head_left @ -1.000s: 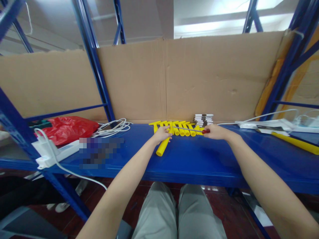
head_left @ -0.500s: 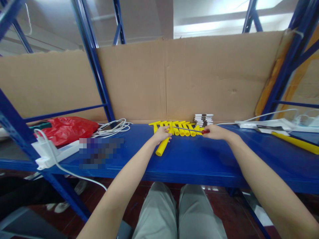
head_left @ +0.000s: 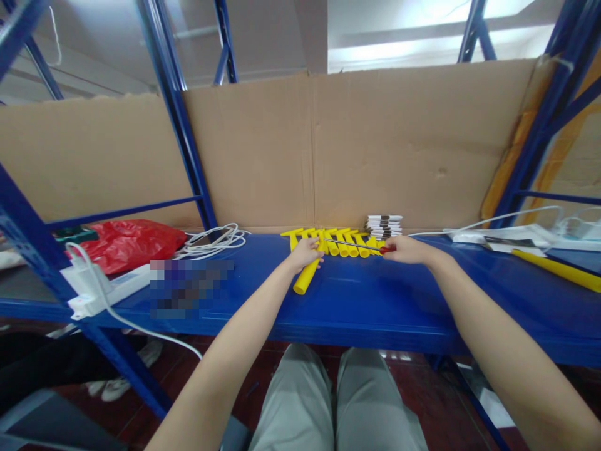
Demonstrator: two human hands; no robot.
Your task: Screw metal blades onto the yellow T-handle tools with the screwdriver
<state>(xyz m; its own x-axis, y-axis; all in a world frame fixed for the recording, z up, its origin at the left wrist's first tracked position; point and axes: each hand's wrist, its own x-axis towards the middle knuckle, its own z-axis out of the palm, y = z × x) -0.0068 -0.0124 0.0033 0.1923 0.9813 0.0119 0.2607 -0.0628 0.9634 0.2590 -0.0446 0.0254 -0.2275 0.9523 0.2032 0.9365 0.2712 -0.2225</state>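
Note:
My left hand (head_left: 306,254) is wrapped round a yellow plastic tube-like piece (head_left: 307,277), whose open round end points down toward me. In my right hand (head_left: 402,249) is a screwdriver (head_left: 354,244) with a red handle and a long thin shaft. The shaft lies nearly level and points left, its tip at the upper part of the held yellow piece. Whether the tip sits in a screw is too small to tell. Behind the hands, a row of similar yellow pieces (head_left: 348,250) lies on the blue shelf (head_left: 366,300).
A stack of white packets with dark bands (head_left: 384,225) stands behind the row. To the left are a red plastic bag (head_left: 141,244), a white power strip (head_left: 117,288) and a coiled white cable (head_left: 216,241). At right lies a long yellow piece (head_left: 558,269). Cardboard (head_left: 375,144) closes the back.

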